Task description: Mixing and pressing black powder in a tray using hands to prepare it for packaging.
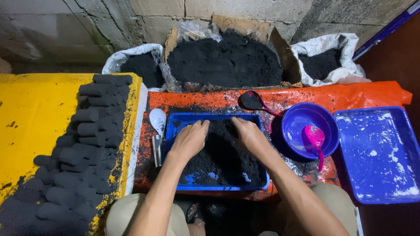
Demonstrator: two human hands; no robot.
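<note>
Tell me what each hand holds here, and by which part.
Nothing is gripped. Left hand and right hand lie palm-down on the black powder in the blue tray.

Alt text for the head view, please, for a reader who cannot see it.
Seen from above, a person's left hand and right hand press palms-down into black powder in a blue tray on an orange-covered surface. Dark cylindrical briquettes lie piled on a yellow surface at left; a purple bowl with a pink scoop sits at right.

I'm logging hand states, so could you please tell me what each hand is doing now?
Left hand: open, palm down on black powder.
Right hand: open, pressing the same powder.
</note>
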